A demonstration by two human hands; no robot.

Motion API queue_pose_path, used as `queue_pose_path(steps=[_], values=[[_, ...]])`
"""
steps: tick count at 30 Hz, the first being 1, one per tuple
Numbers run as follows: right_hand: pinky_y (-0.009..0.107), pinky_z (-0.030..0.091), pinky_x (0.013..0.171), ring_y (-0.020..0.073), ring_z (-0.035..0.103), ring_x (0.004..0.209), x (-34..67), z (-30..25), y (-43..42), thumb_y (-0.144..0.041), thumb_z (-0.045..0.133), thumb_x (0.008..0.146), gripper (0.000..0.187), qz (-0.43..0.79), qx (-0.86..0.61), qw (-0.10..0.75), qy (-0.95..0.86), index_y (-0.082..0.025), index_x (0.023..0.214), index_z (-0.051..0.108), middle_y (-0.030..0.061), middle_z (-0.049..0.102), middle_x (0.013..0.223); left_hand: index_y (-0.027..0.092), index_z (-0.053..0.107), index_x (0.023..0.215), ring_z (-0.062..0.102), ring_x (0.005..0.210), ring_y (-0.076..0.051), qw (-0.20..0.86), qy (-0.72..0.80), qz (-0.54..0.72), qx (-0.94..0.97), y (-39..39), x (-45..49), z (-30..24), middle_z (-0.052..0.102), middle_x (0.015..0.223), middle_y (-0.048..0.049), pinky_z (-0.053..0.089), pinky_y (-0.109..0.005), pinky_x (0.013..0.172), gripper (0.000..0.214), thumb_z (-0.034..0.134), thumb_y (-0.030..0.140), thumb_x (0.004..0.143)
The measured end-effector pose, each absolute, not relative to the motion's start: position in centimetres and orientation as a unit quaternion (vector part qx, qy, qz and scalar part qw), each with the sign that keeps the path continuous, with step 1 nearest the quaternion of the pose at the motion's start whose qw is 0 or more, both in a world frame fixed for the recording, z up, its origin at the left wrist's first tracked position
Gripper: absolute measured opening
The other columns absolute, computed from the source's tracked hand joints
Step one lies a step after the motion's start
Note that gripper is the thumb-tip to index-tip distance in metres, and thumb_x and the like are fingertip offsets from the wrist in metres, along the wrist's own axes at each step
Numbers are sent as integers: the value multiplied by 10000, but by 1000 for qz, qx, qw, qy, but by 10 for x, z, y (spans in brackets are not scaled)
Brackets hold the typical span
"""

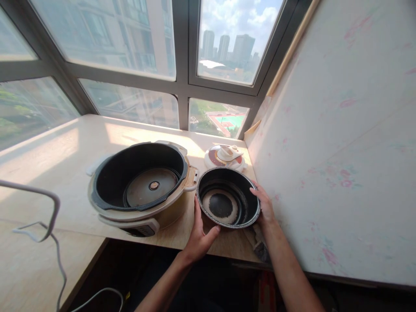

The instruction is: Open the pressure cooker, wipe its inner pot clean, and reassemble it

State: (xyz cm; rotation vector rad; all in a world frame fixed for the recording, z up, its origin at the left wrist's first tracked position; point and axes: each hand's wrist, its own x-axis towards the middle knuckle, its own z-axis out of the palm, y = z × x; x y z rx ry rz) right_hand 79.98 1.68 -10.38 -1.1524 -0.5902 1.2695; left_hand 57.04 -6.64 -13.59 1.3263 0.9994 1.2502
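Both my hands hold a round black inner pot [238, 212], tipped slightly so its worn bottom shows. My left hand [199, 238] cups its near left side, the thumb at the near rim. On the right, my right hand [264, 203] grips the rim, thumb on the edge and fingers mostly hidden outside. Left of the pot stands a cream electric cooker [169, 212] without a lid, its dark well exposed with a heating plate [151, 188] at the bottom. Behind the pot lies the cooker lid [227, 157], white and brown with a handle on top.
A grey cloth [260, 245] lies by the counter's front edge under my right wrist. A white cord [58, 255] loops at the left. A floral wall [344, 143] bounds the right side, and framed windows [183, 104] stand behind the counter [65, 190].
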Motion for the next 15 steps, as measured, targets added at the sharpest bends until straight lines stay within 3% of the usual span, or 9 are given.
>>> queue_pose_path(steps=[15], values=[[317, 573, 799, 198, 714, 860, 796, -103, 12, -333, 855, 608, 598, 541, -513, 607, -277, -226, 1160, 651, 1, 766, 1015, 250, -60, 1623, -61, 1555, -287, 507, 421, 542, 521, -70, 569, -146, -68, 1703, -85, 10, -451, 1261, 1092, 701, 325, 843]])
